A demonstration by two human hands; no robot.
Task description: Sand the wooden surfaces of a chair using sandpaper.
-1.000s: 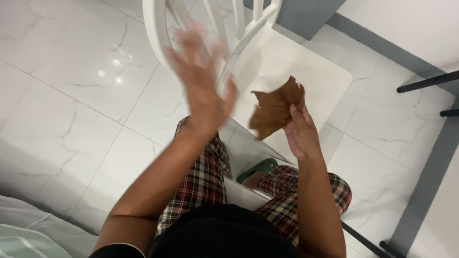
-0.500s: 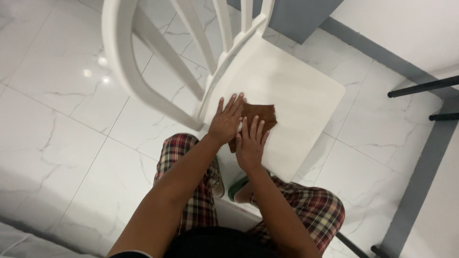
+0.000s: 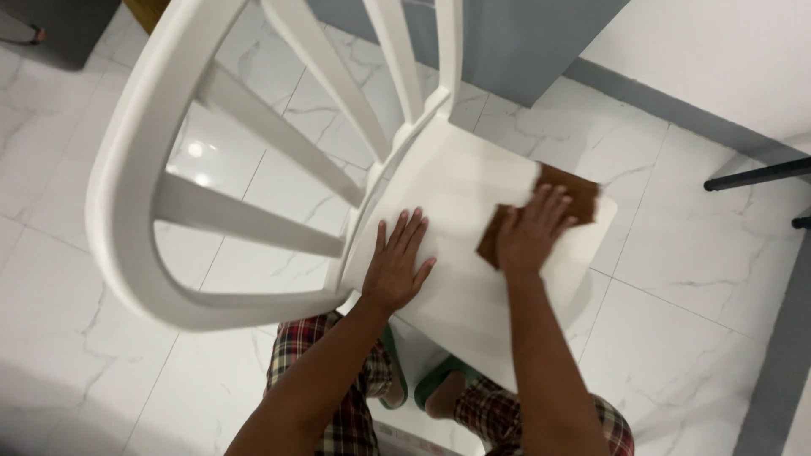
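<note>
A white plastic chair (image 3: 473, 194) is standing on a white marble-patterned tile floor (image 3: 101, 253), seen from above and behind its curved, slatted backrest (image 3: 169, 211). No packages, labels or signs are showing anywhere in view; the only flat coloured piece is a brown cloth (image 3: 568, 196), roughly rectangular, lying on the far right part of the chair seat and reaching to its right edge.

The right hand (image 3: 530, 232) is lying flat on top of the cloth, fingers spread and pointing away from the person, pressing it against the seat; the cloth is showing beyond the fingertips and at the left of the palm. Whether any fold is being pinched under the palm cannot be told. The left hand (image 3: 399, 263) is resting open and flat on the bare seat, fingers slightly fanned, holding nothing, just beside the base of the backrest and a little apart from the cloth and the right hand.

Below the forearms, red plaid trousers (image 3: 338, 371) and green sandals (image 3: 435, 384) are showing under the seat's near edge. A grey wall base (image 3: 524, 51) is running behind the chair, and dark metal legs (image 3: 756, 175) of other furniture are entering at the right edge.
</note>
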